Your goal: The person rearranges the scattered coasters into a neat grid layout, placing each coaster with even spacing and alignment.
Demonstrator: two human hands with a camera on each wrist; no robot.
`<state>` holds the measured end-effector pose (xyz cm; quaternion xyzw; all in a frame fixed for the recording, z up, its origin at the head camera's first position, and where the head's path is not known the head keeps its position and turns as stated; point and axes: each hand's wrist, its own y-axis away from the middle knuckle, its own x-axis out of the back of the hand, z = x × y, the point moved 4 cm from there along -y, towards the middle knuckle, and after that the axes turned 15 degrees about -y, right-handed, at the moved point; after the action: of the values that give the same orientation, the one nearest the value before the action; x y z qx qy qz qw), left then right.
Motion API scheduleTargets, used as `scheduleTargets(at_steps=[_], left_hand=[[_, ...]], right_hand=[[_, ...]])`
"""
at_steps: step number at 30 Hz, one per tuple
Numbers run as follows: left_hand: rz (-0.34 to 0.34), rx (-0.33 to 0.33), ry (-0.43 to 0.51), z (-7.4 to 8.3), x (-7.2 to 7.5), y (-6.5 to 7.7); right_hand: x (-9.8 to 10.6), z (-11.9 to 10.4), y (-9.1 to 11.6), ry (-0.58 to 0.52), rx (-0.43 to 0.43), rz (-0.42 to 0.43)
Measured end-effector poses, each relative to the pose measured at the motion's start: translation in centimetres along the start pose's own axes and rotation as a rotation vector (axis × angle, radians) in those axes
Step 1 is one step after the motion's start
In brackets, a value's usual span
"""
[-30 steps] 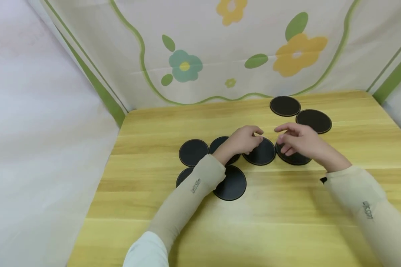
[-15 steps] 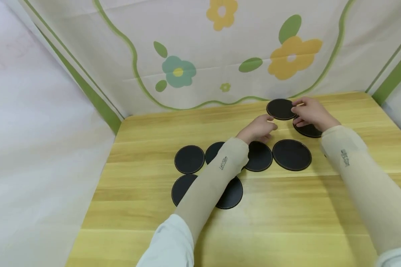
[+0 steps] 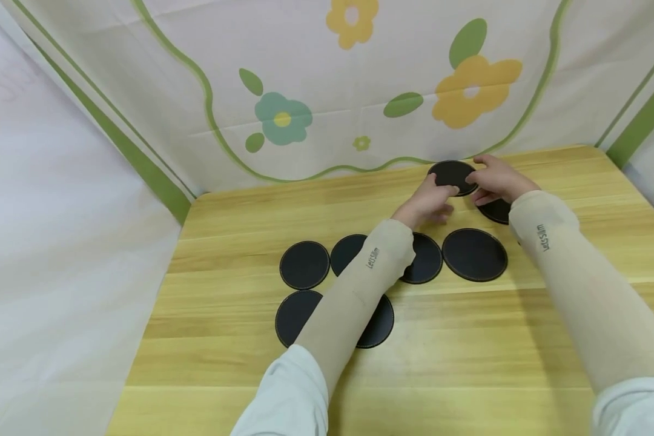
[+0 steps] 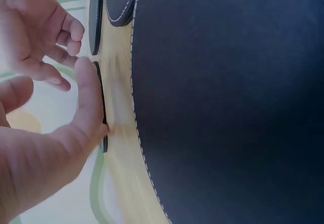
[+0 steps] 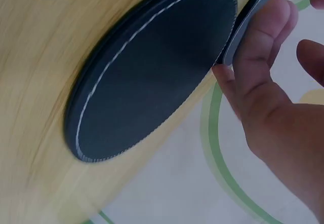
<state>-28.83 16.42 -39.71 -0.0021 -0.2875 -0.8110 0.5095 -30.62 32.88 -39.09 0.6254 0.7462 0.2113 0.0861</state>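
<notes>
A round black coaster (image 3: 450, 175) with a stitched rim lies flat at the back of the table. My left hand (image 3: 427, 201) is at its left and front edge, thumb and fingers spread apart. My right hand (image 3: 498, 179) is at its right edge, fingers loosely bent; whether they touch the rim is hard to tell. A second coaster (image 3: 495, 212) lies partly hidden under the right hand and fills much of the right wrist view as a dark coaster (image 5: 157, 77). In the left wrist view a large coaster (image 4: 228, 102) lies below the left hand (image 4: 55, 153).
Nearer on the wooden table (image 3: 469, 339) lie several more black coasters: a row ending with one at the right (image 3: 475, 254), and one at the left (image 3: 304, 265). My left forearm covers parts of others. A flowered cloth (image 3: 338, 85) hangs behind the table.
Both hands have moved away from the middle row towards the back. The right hand went first; the left followed to the back coaster's edge. The coasters keep their arrangement; the view has shifted slightly.
</notes>
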Motion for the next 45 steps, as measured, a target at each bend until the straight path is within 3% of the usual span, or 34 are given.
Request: scheduleTargets(at_steps=[6,13,18,24,27,33,45], left_hand=[[0.147,0.022,0.134,-0.7,1.6,-0.3],[0.167,0.031,0.247,-1.9,3.4,-0.8],[0.213,-0.01,0.258,-1.7,3.9,-1.0],[0.298,-0.073,0.287,-1.3,4.6,-1.2],[0.283,-0.101,0.328,-1.3,5.1,-1.2],[0.189,-0.158,0.388,-1.3,6.0,-0.8],[0.026,-0.273,0.194,0.1,7.2,1.7]], right_hand=[[-0.6,-0.1,-0.1,-0.2,-0.003,0.09],[-1.4,-0.5,0.0,-0.286,-0.001,0.138],[-2.0,-0.8,-0.2,-0.304,-0.01,0.11],[-2.8,-1.4,0.1,-0.36,-0.007,0.009],[-3.1,-1.7,0.3,-0.397,0.008,-0.037],[-3.2,-2.0,0.9,-0.47,0.026,-0.09],[-4.0,-2.2,3.2,-0.539,0.116,-0.131]])
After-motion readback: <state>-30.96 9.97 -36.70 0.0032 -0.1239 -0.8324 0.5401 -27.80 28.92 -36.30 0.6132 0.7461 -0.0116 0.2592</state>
